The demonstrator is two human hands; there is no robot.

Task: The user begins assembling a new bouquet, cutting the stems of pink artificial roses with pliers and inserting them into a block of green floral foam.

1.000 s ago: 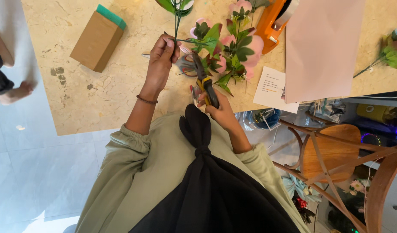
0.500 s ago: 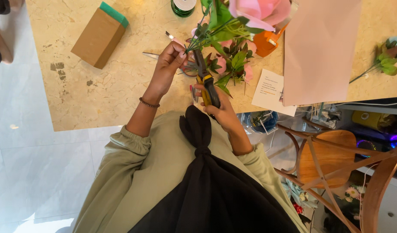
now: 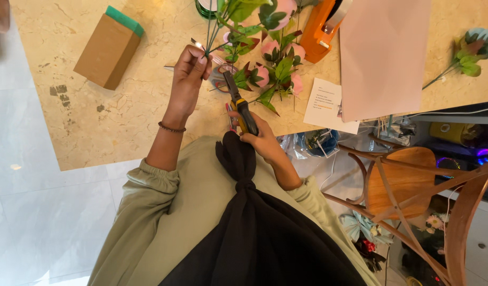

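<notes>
A: We see the left hand (image 3: 188,71) pinched shut around a bunch of green flower stems (image 3: 214,33), gripping them just below the leaves.

B: And the right hand (image 3: 260,139) is clenched on the yellow-and-black handles of the pliers (image 3: 237,103), whose tip points up toward those stems, just beside the left hand's fingers.

A: Right of the stems we find pink artificial flowers (image 3: 275,63) lying on the stone tabletop (image 3: 122,116).

B: Beyond the flowers sits an orange tape dispenser (image 3: 321,32), with 1 pink sheet (image 3: 384,55) beside it.

A: Well left of the stems lies a cardboard box (image 3: 108,50).

B: Below the pink sheet stands a wooden chair (image 3: 408,182).
</notes>
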